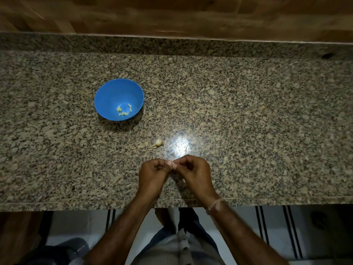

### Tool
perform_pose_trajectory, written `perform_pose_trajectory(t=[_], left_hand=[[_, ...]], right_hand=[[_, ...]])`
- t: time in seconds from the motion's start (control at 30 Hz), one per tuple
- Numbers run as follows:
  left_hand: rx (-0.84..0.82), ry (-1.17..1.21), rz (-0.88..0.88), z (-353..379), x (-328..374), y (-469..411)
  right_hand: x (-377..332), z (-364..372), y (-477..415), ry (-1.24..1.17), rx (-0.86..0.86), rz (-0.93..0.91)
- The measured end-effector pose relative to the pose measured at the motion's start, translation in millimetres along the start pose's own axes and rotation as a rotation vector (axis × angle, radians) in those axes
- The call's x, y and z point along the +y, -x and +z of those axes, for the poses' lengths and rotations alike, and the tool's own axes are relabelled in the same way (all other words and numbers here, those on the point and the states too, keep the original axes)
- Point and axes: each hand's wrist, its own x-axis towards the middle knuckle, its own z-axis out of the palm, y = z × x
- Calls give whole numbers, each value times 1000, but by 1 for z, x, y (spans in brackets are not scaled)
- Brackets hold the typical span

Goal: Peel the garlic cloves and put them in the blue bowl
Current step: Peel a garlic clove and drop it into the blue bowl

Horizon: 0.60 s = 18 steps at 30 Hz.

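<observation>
Between my left fingers (pixel 162 162) and right fingers (pixel 184 159), both pinched on it, sits a garlic clove (pixel 174 165) (barely visible). Beyond them to the left, the blue bowl (pixel 112 92) holds peeled cloves (pixel 124 111).

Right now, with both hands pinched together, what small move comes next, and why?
Probably peel skin from the small pale garlic clove pinched between the left hand and right hand; it is mostly hidden, so I cannot tell it is bare. Only afterwards carry it to the round blue plastic bowl, where peeled cloves lie.
</observation>
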Motion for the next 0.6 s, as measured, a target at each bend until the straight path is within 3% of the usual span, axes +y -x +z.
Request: perform_pose_trajectory(t=[0.07, 0.13, 0.27, 0.33, 0.5, 0.6], left_hand=[[-14, 100, -155, 1, -1, -1], [-24, 126, -202, 2, -3, -2], [33, -160, 77, 0, 2, 0], [49, -351, 176, 3, 5, 3], [-9, -516, 319, 5, 2, 3], [-63, -489, 285, 2, 2, 1]], right_hand=[[2, 2, 0, 202, 1, -195], [3, 3, 0, 313, 11, -312], [2, 6, 1, 119, 44, -145], [4, 8, 0, 209, 52, -199], [-1, 10, -4, 410, -64, -284], [-5, 2, -11, 414, -168, -247]])
